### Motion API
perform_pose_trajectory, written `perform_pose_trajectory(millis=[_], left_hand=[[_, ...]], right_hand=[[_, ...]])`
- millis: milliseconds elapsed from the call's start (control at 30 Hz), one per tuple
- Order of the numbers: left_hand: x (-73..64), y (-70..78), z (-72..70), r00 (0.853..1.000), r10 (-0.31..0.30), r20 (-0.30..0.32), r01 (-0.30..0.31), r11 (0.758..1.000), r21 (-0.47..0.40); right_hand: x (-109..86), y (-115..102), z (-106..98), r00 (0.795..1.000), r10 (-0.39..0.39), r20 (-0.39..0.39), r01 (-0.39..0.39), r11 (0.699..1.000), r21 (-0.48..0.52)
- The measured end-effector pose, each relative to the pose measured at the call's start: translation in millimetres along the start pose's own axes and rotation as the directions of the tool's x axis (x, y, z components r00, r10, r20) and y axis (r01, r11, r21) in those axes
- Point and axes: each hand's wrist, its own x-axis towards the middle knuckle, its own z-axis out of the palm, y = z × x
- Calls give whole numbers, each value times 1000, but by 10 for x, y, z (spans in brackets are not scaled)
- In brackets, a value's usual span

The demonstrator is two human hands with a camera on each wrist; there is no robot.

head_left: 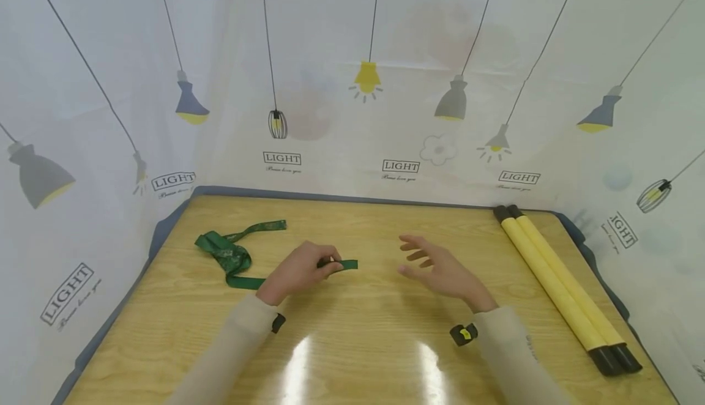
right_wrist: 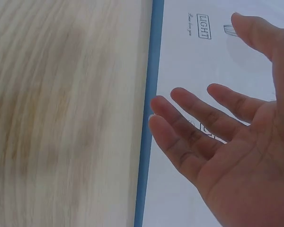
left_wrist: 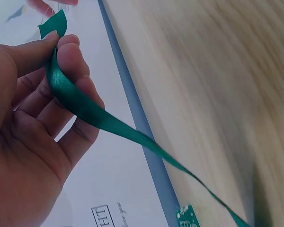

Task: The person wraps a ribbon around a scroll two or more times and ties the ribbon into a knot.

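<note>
A green ribbon [head_left: 223,251] lies loosely bunched on the left of the table, one patterned end stretching out to the right. My left hand [head_left: 303,268] pinches the ribbon near its other end between thumb and index finger, and a short tip sticks out past them. In the left wrist view the ribbon [left_wrist: 80,101] runs from the pinch across the fingers and slants down, twisting, toward the lower right. To the right, apart from the ribbon, my right hand [head_left: 443,268] hovers over the table with fingers spread and holding nothing; its bare palm [right_wrist: 255,165] shows in the right wrist view.
Two yellow tubes [head_left: 551,270] with black ends lie side by side along the right of the wooden table [head_left: 363,344]. White sheets [head_left: 330,38] printed with lamps stand at the back and both sides, with a blue border along the table's edge.
</note>
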Motion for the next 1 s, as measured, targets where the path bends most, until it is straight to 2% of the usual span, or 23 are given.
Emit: perform_pose_trajectory(millis=[200, 367, 500, 633, 833, 1000], left_hand=[[44, 146, 107, 1000, 6, 30, -6, 1000, -9], [85, 254, 184, 998, 39, 43, -38, 999, -19], [100, 316, 233, 997, 60, 55, -57, 997, -53], [106, 370, 272, 996, 56, 76, -48, 994, -102], [106, 410, 315, 994, 53, 95, -37, 987, -158], [102, 387, 317, 993, 60, 100, -45, 987, -154]], right_hand=[[32, -70, 129, 999, 13, 45, -13, 1000, -1], [35, -118, 212, 997, -7, 76, 8, 1000, -13], [32, -154, 267, 993, -25, 116, 25, 1000, -6], [23, -168, 306, 987, -44, 157, 45, 999, -8], [14, -151, 315, 978, -91, 187, 84, 995, 44], [2, -134, 300, 982, -101, 160, 94, 994, 52]])
